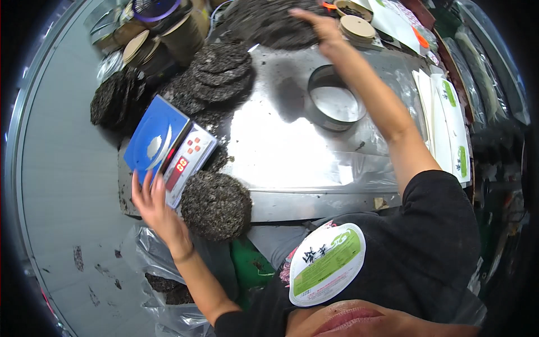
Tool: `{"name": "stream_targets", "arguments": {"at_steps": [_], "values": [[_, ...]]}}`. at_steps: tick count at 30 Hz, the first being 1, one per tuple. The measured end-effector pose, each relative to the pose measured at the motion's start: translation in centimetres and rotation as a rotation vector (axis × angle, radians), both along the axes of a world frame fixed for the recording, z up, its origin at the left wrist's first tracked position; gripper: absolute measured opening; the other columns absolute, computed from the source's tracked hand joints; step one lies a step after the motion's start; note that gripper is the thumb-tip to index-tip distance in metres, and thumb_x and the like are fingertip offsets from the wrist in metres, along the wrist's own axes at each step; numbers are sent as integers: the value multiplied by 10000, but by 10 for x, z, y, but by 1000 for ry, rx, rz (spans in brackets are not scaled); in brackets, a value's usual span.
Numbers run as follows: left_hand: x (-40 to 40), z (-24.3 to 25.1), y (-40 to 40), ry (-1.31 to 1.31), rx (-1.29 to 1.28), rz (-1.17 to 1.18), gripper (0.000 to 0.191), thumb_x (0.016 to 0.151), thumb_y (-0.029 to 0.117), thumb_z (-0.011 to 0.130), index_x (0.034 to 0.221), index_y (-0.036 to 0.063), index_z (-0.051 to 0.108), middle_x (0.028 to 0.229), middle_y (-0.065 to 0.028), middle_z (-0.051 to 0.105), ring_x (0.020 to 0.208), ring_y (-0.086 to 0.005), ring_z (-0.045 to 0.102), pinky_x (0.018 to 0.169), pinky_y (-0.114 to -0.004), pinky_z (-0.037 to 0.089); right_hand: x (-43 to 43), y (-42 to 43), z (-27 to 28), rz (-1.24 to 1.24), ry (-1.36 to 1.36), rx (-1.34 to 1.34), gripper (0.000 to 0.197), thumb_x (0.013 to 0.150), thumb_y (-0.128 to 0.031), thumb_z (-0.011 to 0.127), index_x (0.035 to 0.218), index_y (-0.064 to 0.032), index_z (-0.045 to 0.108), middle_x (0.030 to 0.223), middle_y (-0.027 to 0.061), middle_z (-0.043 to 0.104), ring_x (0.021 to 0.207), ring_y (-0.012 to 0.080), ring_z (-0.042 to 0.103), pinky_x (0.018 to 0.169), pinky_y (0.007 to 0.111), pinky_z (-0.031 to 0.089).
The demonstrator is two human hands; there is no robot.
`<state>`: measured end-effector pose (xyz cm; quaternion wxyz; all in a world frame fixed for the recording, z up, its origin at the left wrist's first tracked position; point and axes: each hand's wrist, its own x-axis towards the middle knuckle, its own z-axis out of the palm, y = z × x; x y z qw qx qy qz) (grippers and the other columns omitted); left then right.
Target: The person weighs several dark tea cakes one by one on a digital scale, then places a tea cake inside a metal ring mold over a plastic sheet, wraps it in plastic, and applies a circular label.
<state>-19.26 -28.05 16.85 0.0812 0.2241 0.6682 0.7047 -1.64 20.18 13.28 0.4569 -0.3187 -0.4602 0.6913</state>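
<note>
My left hand (162, 210) is at the near edge of a digital scale (158, 137) with a blue pan, its fingers apart and nothing in them; whether they touch the scale I cannot tell. Right of it lies a round, dark dried seaweed cake (217, 205). Beyond the scale stands a stack of similar cakes (223, 69), with more dark cakes (116, 99) to its left. My right hand (322, 27) is blurred, stretched to the far side over a large dark pile (269, 23) of seaweed; its hold cannot be made out. A round metal ring (334, 99) stands on the shiny metal table (290, 206).
Brown round containers (183, 40) and a purple-rimmed basket (156, 9) stand at the back left. A round tan lid (358, 27) is at the back right. Printed white sheets (452, 126) lie along the right side. Clear plastic bags (156, 248) hang by my left arm.
</note>
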Motion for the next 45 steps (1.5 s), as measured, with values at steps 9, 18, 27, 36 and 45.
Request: {"name": "stream_targets", "arguments": {"at_steps": [9, 18, 27, 36, 45], "values": [[107, -136, -147, -817, -125, 490, 709, 926, 433, 735, 1463, 58, 463, 1523, -135, 436, 1325, -288, 496, 1125, -424, 381, 203, 5, -80, 159, -266, -326, 393, 929, -133, 704, 1280, 38, 657, 1280, 129, 690, 1158, 235, 670, 1057, 341, 504], [81, -163, -127, -1006, 185, 388, 499, 844, 125, 798, 1307, 38, 632, 1290, -100, 668, 1200, -264, 619, 1047, -426, 470, 294, 67, -120, -63, 35, -308, 553, 943, -253, 720, 1415, -15, 558, 1421, 144, 598, 1286, 313, 579, 1091, 467, 481], [115, -130, -146, -693, 486, 341, 546, 849, -1, 739, 1365, 18, 560, 1296, -111, 647, 1196, -273, 625, 1059, -424, 507, 187, -81, -41, -709, -1105, 996, 847, 730, -429, 896, 1323, 80, 568, 1261, 183, 639, 1113, 332, 610, 920, 452, 520], [145, -64, -150, -396, 553, 283, 822, 795, -95, 771, 1492, 61, 365, 1392, -122, 531, 1239, -252, 573, 1070, -385, 485, -25, -447, -20, 934, -149, 1374, 816, 714, -362, 909, 1374, -24, 567, 1410, 259, 551, 1240, 422, 592, 993, 431, 537], [104, -83, -204, -259, 514, 373, 780, 891, 5, 731, 1553, 87, 328, 1474, -77, 487, 1334, -251, 496, 1149, -416, 405, -158, -423, -12, 378, 17, 1144, 322, 887, -198, 734, 1149, -33, 646, 885, 166, 713, 774, 266, 696, 707, 363, 550]]}}
